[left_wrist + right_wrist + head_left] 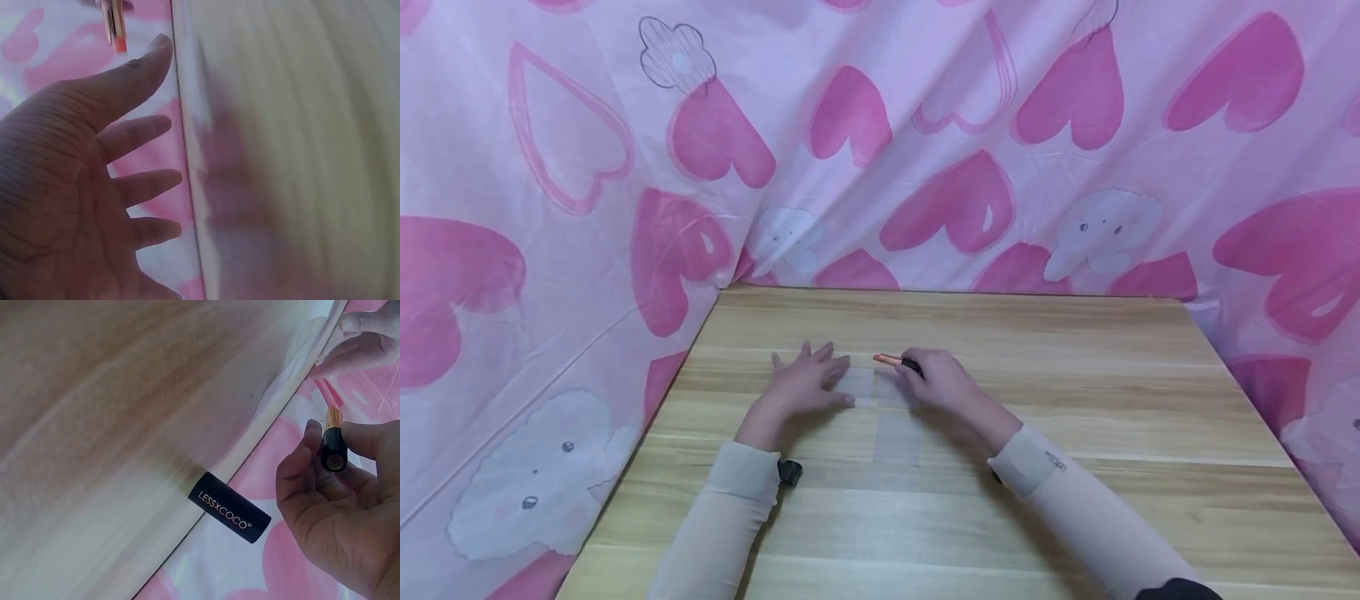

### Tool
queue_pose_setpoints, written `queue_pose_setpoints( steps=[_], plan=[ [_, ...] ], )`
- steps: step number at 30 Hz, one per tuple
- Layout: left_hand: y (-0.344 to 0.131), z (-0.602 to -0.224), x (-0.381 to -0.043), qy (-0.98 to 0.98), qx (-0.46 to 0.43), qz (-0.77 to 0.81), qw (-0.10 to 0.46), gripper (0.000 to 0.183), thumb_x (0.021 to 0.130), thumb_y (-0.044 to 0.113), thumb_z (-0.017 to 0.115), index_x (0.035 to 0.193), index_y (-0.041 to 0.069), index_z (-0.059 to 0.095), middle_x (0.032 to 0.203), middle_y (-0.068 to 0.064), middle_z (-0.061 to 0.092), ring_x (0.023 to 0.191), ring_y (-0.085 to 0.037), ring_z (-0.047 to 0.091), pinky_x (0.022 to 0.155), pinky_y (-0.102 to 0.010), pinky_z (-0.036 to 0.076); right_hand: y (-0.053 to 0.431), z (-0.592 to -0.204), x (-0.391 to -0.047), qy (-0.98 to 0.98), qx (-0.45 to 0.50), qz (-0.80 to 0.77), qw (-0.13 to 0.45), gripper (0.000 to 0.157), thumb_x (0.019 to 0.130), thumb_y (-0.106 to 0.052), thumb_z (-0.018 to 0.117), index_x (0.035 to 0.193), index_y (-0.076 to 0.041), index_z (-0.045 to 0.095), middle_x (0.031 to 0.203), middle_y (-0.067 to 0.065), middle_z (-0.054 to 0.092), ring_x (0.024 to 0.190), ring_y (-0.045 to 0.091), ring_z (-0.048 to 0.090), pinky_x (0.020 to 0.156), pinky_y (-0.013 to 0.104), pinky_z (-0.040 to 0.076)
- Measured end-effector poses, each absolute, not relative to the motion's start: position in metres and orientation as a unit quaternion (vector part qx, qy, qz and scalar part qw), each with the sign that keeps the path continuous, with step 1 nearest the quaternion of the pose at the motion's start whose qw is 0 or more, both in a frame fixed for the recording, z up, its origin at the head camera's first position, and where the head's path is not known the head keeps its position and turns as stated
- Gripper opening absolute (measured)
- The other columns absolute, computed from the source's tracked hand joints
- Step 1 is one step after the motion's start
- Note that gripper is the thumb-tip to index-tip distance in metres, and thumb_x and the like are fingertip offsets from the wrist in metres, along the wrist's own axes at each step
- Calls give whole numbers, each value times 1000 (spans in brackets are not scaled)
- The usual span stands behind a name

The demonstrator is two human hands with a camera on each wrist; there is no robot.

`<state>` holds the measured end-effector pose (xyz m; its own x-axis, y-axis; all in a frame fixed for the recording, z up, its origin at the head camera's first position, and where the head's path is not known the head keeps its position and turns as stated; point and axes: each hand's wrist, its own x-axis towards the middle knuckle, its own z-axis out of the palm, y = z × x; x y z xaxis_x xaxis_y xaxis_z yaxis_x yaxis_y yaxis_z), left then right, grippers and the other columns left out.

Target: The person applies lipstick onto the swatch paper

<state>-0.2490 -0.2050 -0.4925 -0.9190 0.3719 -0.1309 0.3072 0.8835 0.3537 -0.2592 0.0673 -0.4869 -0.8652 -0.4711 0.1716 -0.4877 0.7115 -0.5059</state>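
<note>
My right hand [942, 377] pinches a lipstick [889, 359] by its black base between thumb and fingers. The gold tube and orange-red tip point left toward my other hand. In the right wrist view, the lipstick's black cap [230, 507], lettered LESSXCOCO, stands upright on the table beside the right hand; I cannot make it out in the head view. My left hand [805, 382] hovers over the table, fingers spread and holding nothing. Seen from the left wrist, its thumb [134, 78] is near the lipstick tip [120, 45] but apart from it.
Faint pale rectangles [897, 437] mark the wood-grain table [1075, 358] between and below the hands. A pink heart-patterned cloth [947, 200] hangs along the table's back, left and right edges.
</note>
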Motion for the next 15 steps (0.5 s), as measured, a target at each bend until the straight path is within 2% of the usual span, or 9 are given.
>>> queue_pose_setpoints(
  steps=[4, 12, 15],
  plan=[
    [-183, -492, -249, 967, 185, 154, 84, 75, 86, 66, 66, 150, 31, 49, 165, -7, 25, 151, -44, 9, 103, -83, 0, 72, -485, -256, -921, 264, 284, 23, 16, 102, -22, 61, 107, -9, 68, 79, -3, 60, 63, 11, 52, 56, 27, 47],
    [-156, -504, -253, 971, 179, 142, 74, 69, 83, 71, 66, 145, 45, 51, 165, -7, 24, 150, -47, 10, 103, -84, 2, 84, -487, -250, -925, 261, 273, 30, 11, 98, -18, 65, 101, -8, 69, 78, -1, 62, 64, 12, 53, 57, 27, 46],
    [-153, -506, -254, 970, 181, 138, 81, 68, 83, 70, 67, 144, 47, 51, 165, -8, 22, 149, -50, 8, 101, -85, 1, 87, -489, -247, -927, 261, 266, 28, 12, 97, -18, 66, 102, -7, 70, 80, -1, 65, 66, 12, 54, 58, 27, 47]
  ],
)
